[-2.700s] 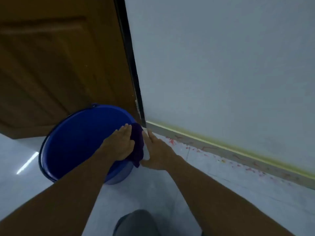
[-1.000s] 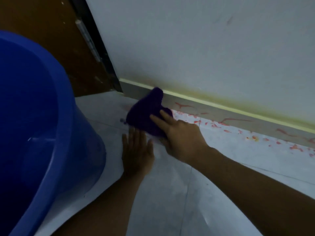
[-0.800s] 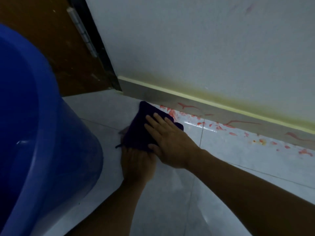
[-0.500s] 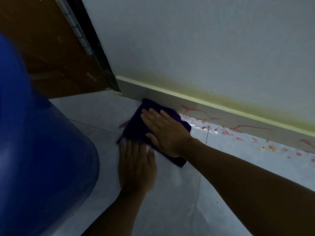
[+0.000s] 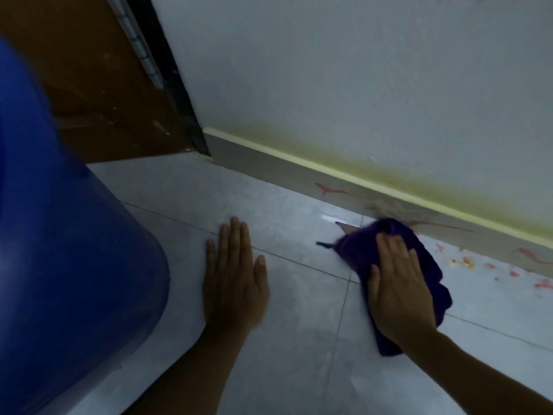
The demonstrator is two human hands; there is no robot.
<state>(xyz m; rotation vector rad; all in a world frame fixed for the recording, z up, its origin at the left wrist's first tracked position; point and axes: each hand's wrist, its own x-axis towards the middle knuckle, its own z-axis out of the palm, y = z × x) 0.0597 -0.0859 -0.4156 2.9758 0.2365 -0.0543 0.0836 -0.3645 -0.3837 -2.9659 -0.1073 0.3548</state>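
The right hand (image 5: 399,287) presses flat, fingers straight, on the purple cloth (image 5: 425,259), which lies on the floor (image 5: 299,339) beside the baseboard (image 5: 269,166). The left hand (image 5: 235,283) rests flat on the floor, holding nothing. The cloth's far edge looks blurry and may touch the red marks (image 5: 541,284).

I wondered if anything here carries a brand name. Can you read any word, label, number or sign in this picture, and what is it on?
No readable text anywhere.
The blue bucket shows no label on its side.
The purple cloth under the right hand is plain.
The red marks on the skirting board are smears, not writing.
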